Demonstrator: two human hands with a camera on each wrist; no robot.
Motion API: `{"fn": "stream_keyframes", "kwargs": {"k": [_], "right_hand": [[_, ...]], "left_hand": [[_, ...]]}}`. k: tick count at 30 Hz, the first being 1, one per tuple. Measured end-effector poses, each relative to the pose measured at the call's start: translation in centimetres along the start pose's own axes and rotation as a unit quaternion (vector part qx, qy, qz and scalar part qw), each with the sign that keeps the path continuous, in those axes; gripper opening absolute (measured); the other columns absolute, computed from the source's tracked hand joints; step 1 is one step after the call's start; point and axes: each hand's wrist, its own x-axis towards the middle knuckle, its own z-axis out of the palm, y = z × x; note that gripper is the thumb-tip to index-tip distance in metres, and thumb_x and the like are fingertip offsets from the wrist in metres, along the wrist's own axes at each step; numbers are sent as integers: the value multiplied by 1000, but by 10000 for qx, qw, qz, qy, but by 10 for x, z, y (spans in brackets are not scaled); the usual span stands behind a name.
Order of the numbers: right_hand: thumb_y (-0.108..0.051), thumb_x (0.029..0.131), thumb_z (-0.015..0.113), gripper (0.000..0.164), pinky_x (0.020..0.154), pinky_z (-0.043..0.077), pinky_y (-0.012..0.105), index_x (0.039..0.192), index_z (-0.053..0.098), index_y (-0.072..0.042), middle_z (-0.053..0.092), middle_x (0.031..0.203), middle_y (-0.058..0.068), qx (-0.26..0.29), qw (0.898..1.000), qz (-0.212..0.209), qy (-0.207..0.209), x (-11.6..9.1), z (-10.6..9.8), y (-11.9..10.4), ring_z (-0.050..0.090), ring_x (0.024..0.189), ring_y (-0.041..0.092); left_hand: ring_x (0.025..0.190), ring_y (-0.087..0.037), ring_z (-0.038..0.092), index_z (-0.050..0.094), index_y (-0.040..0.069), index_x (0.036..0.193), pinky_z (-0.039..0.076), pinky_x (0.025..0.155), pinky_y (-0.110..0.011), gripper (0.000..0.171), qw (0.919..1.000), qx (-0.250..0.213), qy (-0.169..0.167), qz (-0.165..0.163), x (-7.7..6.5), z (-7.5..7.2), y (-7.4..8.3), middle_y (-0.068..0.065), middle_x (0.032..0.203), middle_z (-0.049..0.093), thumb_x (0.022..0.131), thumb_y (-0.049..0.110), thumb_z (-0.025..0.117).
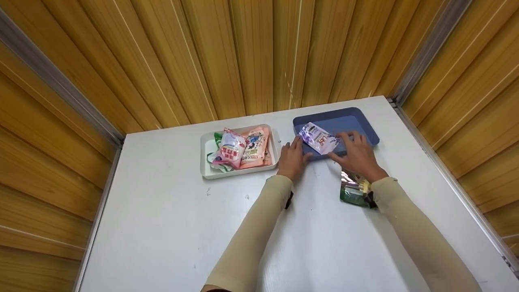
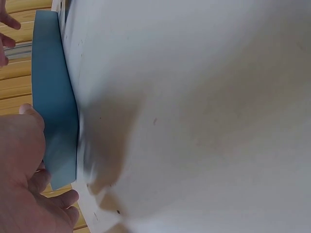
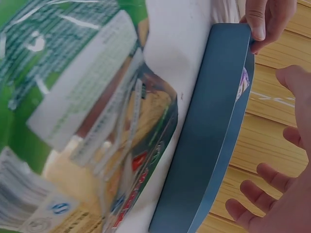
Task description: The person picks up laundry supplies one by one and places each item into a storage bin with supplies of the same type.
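A purple-and-white pouch (image 1: 319, 138) lies tilted in the left part of the blue tray (image 1: 352, 121). My left hand (image 1: 292, 159) grips the tray's near left corner, thumb at the front rim and fingers round the left side. Over the tray's near right part is my right hand (image 1: 359, 156), its fingers spread and loosely bent beside the pouch. In the right wrist view this hand (image 3: 279, 187) holds nothing. Under the right wrist, a green pouch (image 1: 353, 194) lies on the table, partly hidden by the forearm.
Left of the blue tray stands a white tray (image 1: 204, 160) with several packets, among them a pink packet (image 1: 232, 149) and a peach packet (image 1: 255, 148). Both trays sit on a white table (image 1: 170, 219). Wood-patterned walls (image 1: 251, 56) stand behind and at the sides.
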Motion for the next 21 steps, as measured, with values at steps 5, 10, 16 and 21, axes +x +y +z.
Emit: {"fn": "stream_keyframes", "kwargs": {"k": [5, 10, 16, 21], "right_hand": [[-47, 90, 75, 68, 98, 39, 69, 142, 51, -10, 40, 144, 30, 27, 10000, 59, 42, -12, 2, 3, 41, 122, 50], [-47, 90, 75, 66, 97, 38, 70, 138, 51, -9, 39, 144, 31, 78, 9998, 207, -27, -23, 4, 5, 39, 123, 50], [-51, 90, 74, 67, 95, 38, 73, 133, 50, -5, 37, 144, 32, -114, 9991, 350, -193, -33, 1, 5, 36, 124, 53], [-55, 89, 72, 72, 91, 39, 78, 131, 48, -3, 36, 142, 35, -388, 9979, 361, -368, -42, 0, 4, 34, 125, 59]], "left_hand": [[142, -35, 46, 40, 10, 157, 34, 120, -39, 67, 9999, -75, 52, 57, -2, -2, 0, -3, 165, 37, 104, 46, 57], [142, -35, 45, 40, 10, 158, 34, 120, -39, 67, 9999, -130, 62, 75, -1, -1, -1, -4, 165, 36, 104, 45, 57], [143, -32, 44, 39, 11, 158, 34, 120, -38, 68, 10000, -83, 3, 38, -2, -2, 0, -2, 166, 35, 104, 49, 55], [144, -31, 44, 39, 12, 159, 34, 120, -38, 69, 9999, -87, -57, 0, -2, -3, 1, -1, 166, 34, 103, 50, 55]]}}
